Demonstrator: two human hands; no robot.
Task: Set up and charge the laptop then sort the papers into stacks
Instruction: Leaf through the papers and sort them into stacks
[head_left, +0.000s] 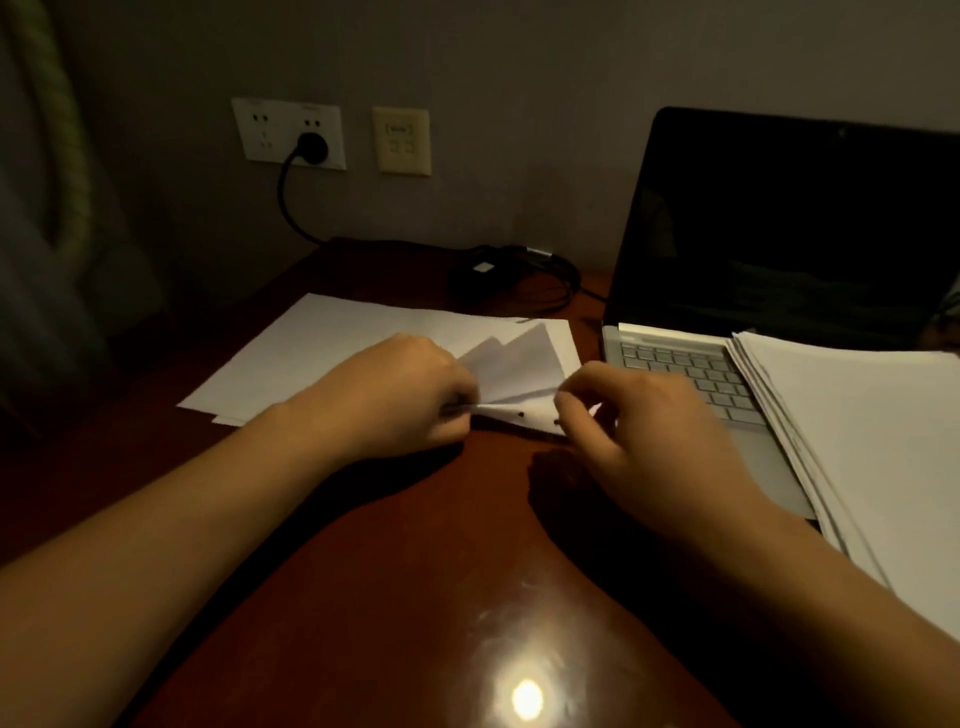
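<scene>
Left hand (400, 395), right hand (639, 431) pinch sheets (511, 371); two stacks (322, 353) (857, 431).

Dim grey wall (519, 78), glossy desk (363, 571), perhaps curtain (52, 156).

L hand (410, 395) & R hand (644, 431) are both pinching the near edge of a few lifted sheets (514, 364) at centre, w/ pages fanning up toward 12. A flat paper pile (322, 353) is lying under them, reaching toward 10 on the wooden desk (363, 571). The laptop (779, 234) is sitting open at 2, screen dark. A thick paper stack (857, 426) is overlapping its keyboard at 3–4. A black plug (311, 147) is sitting in the wall socket (288, 132) at 11, w/ the charger brick (483, 270) lying at 12.
</scene>
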